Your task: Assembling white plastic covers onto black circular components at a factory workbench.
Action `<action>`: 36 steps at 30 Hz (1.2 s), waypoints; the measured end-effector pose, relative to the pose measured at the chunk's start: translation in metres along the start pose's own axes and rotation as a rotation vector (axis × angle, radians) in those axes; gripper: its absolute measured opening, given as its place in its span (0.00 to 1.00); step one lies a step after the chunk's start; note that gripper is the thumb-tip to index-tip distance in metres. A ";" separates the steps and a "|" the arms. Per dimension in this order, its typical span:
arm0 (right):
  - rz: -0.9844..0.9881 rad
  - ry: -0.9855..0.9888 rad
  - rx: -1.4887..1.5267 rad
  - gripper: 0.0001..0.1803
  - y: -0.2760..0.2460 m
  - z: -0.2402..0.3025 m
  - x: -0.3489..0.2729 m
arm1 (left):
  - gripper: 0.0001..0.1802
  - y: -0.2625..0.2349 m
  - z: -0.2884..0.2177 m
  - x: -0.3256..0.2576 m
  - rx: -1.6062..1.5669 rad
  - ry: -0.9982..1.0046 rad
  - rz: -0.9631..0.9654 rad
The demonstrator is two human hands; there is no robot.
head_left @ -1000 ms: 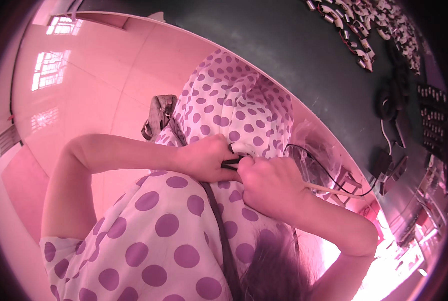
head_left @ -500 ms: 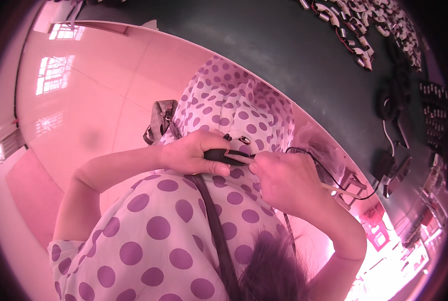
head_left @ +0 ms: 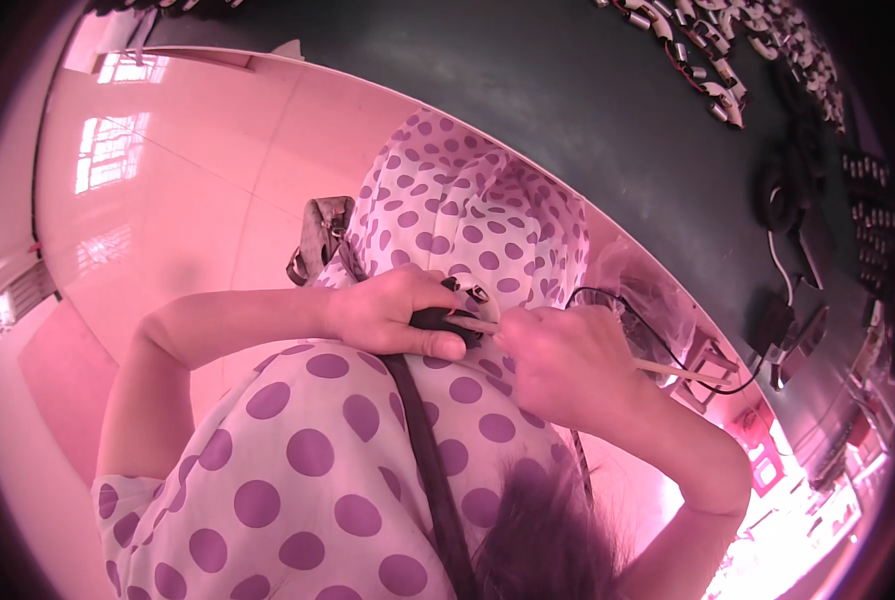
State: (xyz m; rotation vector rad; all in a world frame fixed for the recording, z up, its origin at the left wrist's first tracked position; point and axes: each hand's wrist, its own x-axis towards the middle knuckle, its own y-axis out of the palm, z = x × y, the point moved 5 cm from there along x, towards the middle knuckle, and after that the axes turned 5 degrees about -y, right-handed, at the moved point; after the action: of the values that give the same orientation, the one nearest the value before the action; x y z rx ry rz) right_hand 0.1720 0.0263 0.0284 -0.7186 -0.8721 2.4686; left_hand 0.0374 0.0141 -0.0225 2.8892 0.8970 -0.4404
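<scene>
My left hand (head_left: 382,315) is closed around a small black rounded piece (head_left: 433,319), its thumb along the near side. Just beyond the piece, a white curved part with dark and shiny bits (head_left: 479,297) shows, partly covered by the fingers; whether the two are joined I cannot tell. My right hand (head_left: 567,365) grips a thin pale stick (head_left: 679,373) whose back end sticks out past the wrist. The stick's tip (head_left: 474,324) meets the black piece, at or inside its opening. Both hands are above my lap, over a white dress with purple dots.
A dark table (head_left: 527,110) runs diagonally beyond my lap, with a pile of white and metal parts (head_left: 717,50) at its far right. A black cable (head_left: 657,340) hangs by the table edge near a clear plastic bag (head_left: 647,290). A grey bag (head_left: 322,235) lies to the left.
The black piece has turned slightly in my left hand and less of it shows. The stick has tilted a little, its back end higher. Both hands keep their grip.
</scene>
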 end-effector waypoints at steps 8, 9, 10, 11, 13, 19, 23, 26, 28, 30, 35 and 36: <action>0.076 -0.029 -0.048 0.07 0.007 0.005 0.002 | 0.21 0.012 0.007 0.000 0.031 -0.003 -0.005; 0.082 -0.023 -0.050 0.07 0.007 0.005 0.002 | 0.21 0.013 0.008 0.001 0.078 0.013 -0.019; 0.082 -0.023 -0.049 0.07 0.008 0.006 0.002 | 0.21 0.013 0.008 0.000 0.077 0.012 -0.019; 0.089 -0.030 -0.042 0.07 0.009 0.006 0.003 | 0.21 0.015 0.009 0.000 0.060 -0.030 0.016; 0.097 -0.035 -0.037 0.07 0.011 0.006 0.004 | 0.22 0.017 0.010 -0.001 0.040 -0.068 0.051; 0.086 -0.057 -0.069 0.08 0.011 0.011 0.006 | 0.23 0.016 0.007 -0.002 0.098 -0.040 0.025; 0.089 -0.070 -0.078 0.08 0.013 0.013 0.006 | 0.22 0.020 0.010 -0.002 0.110 -0.049 0.031; 0.101 -0.074 -0.063 0.08 0.017 0.015 0.005 | 0.22 0.023 0.013 -0.005 0.117 -0.046 0.025; 0.117 -0.075 -0.059 0.08 0.018 0.016 0.006 | 0.21 0.024 0.014 -0.005 0.131 -0.059 0.025; 0.142 -0.063 -0.064 0.08 0.019 0.016 0.007 | 0.21 0.023 0.011 -0.005 0.146 -0.024 0.025; 0.152 -0.085 -0.052 0.08 0.019 0.019 0.009 | 0.20 0.023 0.009 -0.005 0.142 -0.022 0.012; 0.140 -0.096 -0.053 0.08 0.019 0.020 0.009 | 0.19 0.022 0.008 -0.005 0.138 -0.014 0.009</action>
State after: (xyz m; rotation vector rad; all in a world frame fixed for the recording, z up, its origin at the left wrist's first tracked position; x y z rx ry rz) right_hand 0.1489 0.0088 0.0262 -0.7064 -0.9551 2.6312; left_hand 0.0440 -0.0082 -0.0286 3.0087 0.8842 -0.5415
